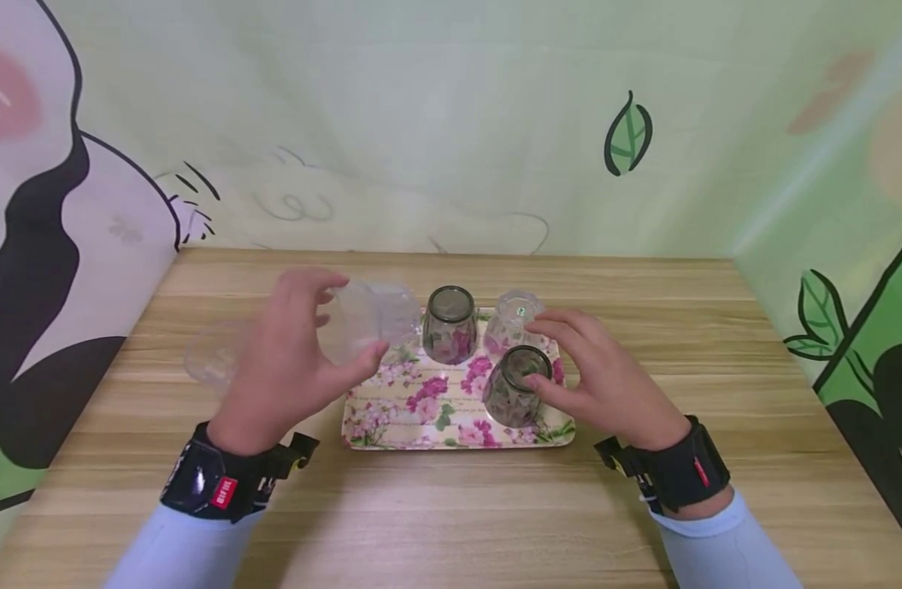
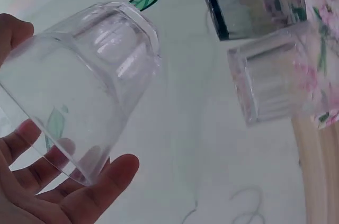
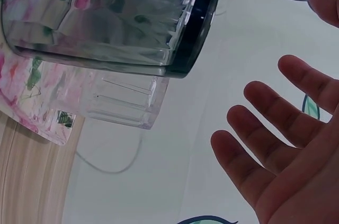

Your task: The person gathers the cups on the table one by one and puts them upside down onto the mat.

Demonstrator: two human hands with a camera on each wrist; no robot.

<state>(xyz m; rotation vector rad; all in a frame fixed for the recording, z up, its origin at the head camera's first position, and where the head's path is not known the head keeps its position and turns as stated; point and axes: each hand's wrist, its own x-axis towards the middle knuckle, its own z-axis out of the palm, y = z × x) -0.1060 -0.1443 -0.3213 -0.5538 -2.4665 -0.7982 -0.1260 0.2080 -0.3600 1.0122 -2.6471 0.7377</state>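
My left hand [image 1: 284, 364] holds a clear plastic cup [image 2: 90, 91] up beside the floral tray [image 1: 399, 425], thumb and fingers around its wide end. This cup is tilted, its narrower base pointing toward the tray side. Four-cornered and pink-flowered, the tray bears upside-down cups: a smoky grey cup [image 1: 451, 327] at the back, a second grey cup [image 1: 511, 401] at front right, a clear cup [image 1: 505, 315] at back right and another clear cup [image 2: 270, 83] at back left. Near the front grey cup hovers my right hand [image 1: 605, 380]; its fingers are spread and hold nothing in the right wrist view.
On the wooden table [image 1: 458, 523], left of the tray, a clear cup-like object [image 1: 211, 356] is partly hidden behind the left hand. A printed cloth wall [image 1: 421, 123] closes off the table's far edge, with more printed panels at both sides.
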